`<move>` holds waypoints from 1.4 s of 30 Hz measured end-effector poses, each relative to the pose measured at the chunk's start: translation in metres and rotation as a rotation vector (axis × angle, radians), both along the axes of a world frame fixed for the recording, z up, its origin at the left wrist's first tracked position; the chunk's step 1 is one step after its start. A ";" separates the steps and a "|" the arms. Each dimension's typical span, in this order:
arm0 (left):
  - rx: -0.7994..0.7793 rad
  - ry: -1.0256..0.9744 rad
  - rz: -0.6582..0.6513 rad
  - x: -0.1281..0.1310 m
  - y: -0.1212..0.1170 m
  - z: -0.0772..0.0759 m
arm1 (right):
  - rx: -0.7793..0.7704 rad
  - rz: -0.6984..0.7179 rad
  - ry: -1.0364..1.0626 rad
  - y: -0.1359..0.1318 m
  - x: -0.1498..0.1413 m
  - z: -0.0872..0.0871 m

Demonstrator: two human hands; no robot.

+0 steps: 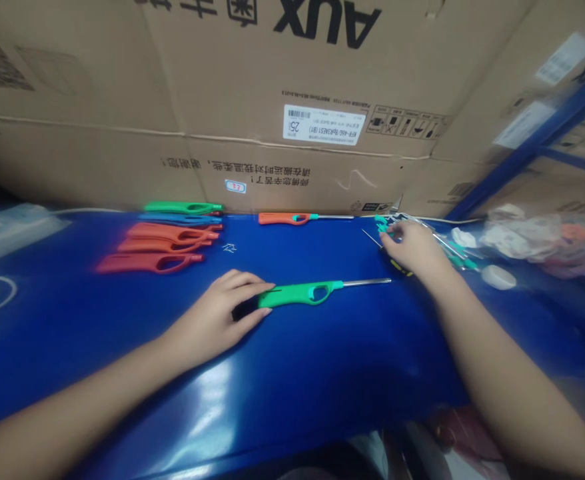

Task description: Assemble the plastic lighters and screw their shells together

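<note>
The green lighter [297, 294] lies across the middle of the blue bench [317, 373], its metal tube pointing right, and the left hand [227, 308] has its butt end pinched between thumb and fingers. With the grip at that far end only, a knock on the tube could well swing the lighter round. The right hand [415, 248] is at the back right, its curled fingertips at small turquoise parts [381, 223]; whether it has grasped one I cannot tell. The parts look easy to scatter or to pick up two at once, since they are small and sit close to the metal tubes [440, 239]. A screwdriver [397, 266] lies under that hand, its bare shaft jutting out to the left, so a careless sweep might roll it or prick a finger. The loose screws [229, 248], just beside the red handle [147, 262] and its neighbours, seem the easiest things to lose: a brush from the left forearm or sleeve-level drag could send them off among the handles.
</note>
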State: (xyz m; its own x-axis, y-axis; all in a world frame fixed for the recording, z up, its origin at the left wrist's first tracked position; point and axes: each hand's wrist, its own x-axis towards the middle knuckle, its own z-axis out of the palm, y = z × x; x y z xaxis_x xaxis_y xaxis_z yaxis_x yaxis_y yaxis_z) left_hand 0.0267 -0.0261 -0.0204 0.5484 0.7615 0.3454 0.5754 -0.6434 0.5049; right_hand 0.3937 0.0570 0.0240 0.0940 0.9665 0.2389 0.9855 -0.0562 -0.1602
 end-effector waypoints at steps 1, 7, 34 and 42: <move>-0.004 0.004 -0.005 0.000 0.000 0.000 | 0.052 0.038 0.041 -0.003 -0.006 0.002; -0.023 0.013 -0.044 0.000 -0.003 0.000 | 0.154 0.401 0.242 -0.029 -0.051 -0.008; -0.017 0.045 -0.043 0.000 -0.005 -0.001 | -0.313 -0.117 -0.263 -0.007 0.006 -0.005; -0.025 0.042 -0.053 0.001 -0.007 0.000 | -0.297 0.197 -0.144 -0.014 -0.024 0.008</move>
State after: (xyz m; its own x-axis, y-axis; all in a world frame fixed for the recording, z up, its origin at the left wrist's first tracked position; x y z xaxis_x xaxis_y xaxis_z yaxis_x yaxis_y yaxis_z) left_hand 0.0275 -0.0329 -0.0205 0.6019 0.7388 0.3030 0.5616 -0.6614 0.4972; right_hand 0.3694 0.0429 0.0316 -0.1141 0.9919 -0.0565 0.9933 0.1129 -0.0249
